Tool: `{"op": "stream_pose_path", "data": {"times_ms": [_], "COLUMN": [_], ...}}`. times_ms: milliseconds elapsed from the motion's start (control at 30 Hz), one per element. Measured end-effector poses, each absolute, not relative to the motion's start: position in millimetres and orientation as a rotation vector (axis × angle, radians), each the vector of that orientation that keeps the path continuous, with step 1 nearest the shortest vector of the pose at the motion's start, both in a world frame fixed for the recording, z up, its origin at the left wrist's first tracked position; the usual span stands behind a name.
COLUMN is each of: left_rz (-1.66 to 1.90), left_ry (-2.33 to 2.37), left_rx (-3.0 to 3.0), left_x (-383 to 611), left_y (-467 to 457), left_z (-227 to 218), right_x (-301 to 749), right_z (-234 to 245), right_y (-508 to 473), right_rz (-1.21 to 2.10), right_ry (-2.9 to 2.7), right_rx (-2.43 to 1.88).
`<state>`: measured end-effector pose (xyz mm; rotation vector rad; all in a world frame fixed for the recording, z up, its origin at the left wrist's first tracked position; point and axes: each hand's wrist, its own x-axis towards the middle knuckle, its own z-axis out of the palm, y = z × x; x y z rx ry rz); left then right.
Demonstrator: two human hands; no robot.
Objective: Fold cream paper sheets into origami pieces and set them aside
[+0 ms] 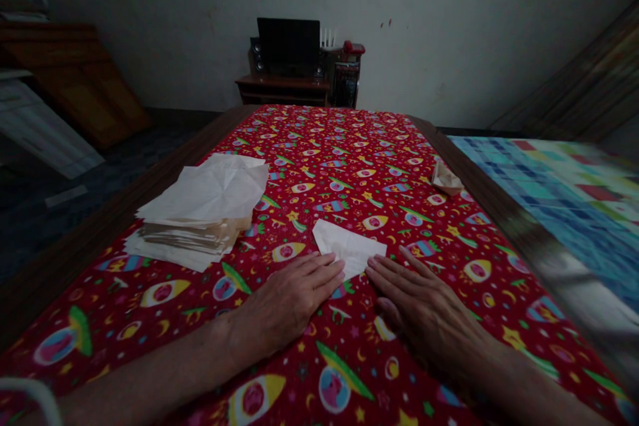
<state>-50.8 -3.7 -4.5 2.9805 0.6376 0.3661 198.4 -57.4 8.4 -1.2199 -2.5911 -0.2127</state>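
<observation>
A small folded white paper [348,246] lies on the red patterned tablecloth [359,166] in front of me. My left hand [292,296] lies flat on the cloth, fingers stretched out, its fingertips touching the paper's near left edge. My right hand [422,303] also lies flat with fingers extended, its fingertips at the paper's near right corner. Neither hand grips anything.
A stack of white and cream paper sheets [202,210] sits at the left of the table. A small folded paper piece [446,178] rests near the right edge. A low shelf with a dark screen [289,53] stands by the far wall. A checked blue mat [564,193] lies at the right.
</observation>
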Motion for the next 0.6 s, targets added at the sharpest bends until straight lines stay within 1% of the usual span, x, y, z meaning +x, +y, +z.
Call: {"op": "stream_pose_path", "data": {"times_ms": [100,367,600], "left_rz": [0.364,0.301,0.264], "left_ry": [0.629,0.678,0.712], "left_rx": [2.986,3.026,3.063], "left_x": [-51,-43,-38], "left_y": [-4,3,7], "left_z": [-4,0,-3], "right_x": [189,172,171], "right_z": [6,5,0], "right_y": [-58,-58,-58], "right_rz": [-0.21,0.0,-0.002], "right_ry": [-2.547,-2.555,-2.496], "right_rx": [-1.183,-1.135,-1.156]}}
